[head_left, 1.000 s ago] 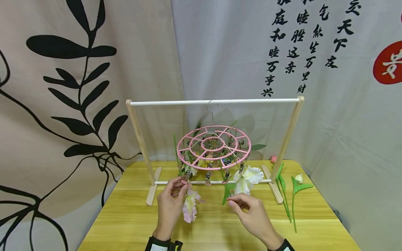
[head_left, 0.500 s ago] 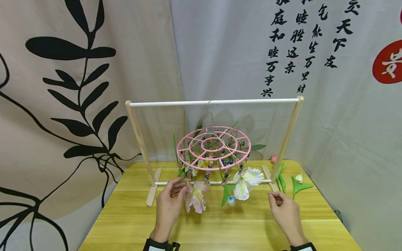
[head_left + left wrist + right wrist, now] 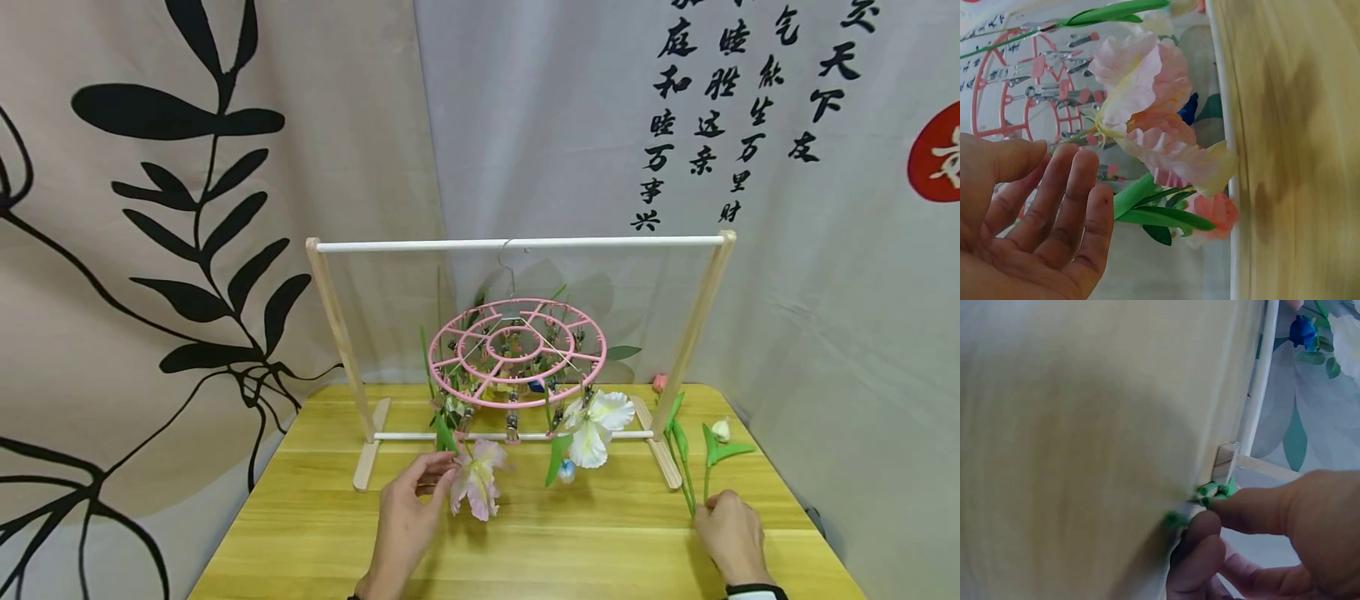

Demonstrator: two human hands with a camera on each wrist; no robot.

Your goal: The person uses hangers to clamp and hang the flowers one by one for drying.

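Note:
In the head view my left hand (image 3: pixel 412 508) is beside a pale pink artificial iris (image 3: pixel 476 482) hanging below the front left of a pink round clip hanger (image 3: pixel 517 404). The left wrist view shows thumb and index tips meeting at the stem just behind the iris bloom (image 3: pixel 1141 94), the other fingers loosely bent. My right hand (image 3: pixel 731 537) is low over the table at the right, its fingers curled at the lower stem of a white tulip (image 3: pixel 722 431). Green stem ends (image 3: pixel 1207 499) show right at its thumb and fingertips in the right wrist view.
A wooden stand with a white top rod (image 3: pixel 420 246) carries the hanger. A white iris (image 3: pixel 596 425) and a small blue flower (image 3: pixel 566 472) hang at its front right. A pink tulip (image 3: pixel 660 382) lies behind the stand's right foot (image 3: pixel 660 454), its stem left of the white tulip.
My right hand has moved from the table's middle to the right, down to the tulip stems. My left hand has lowered slightly, off the hanger's clip; the pink iris has turned and shifted rightward.

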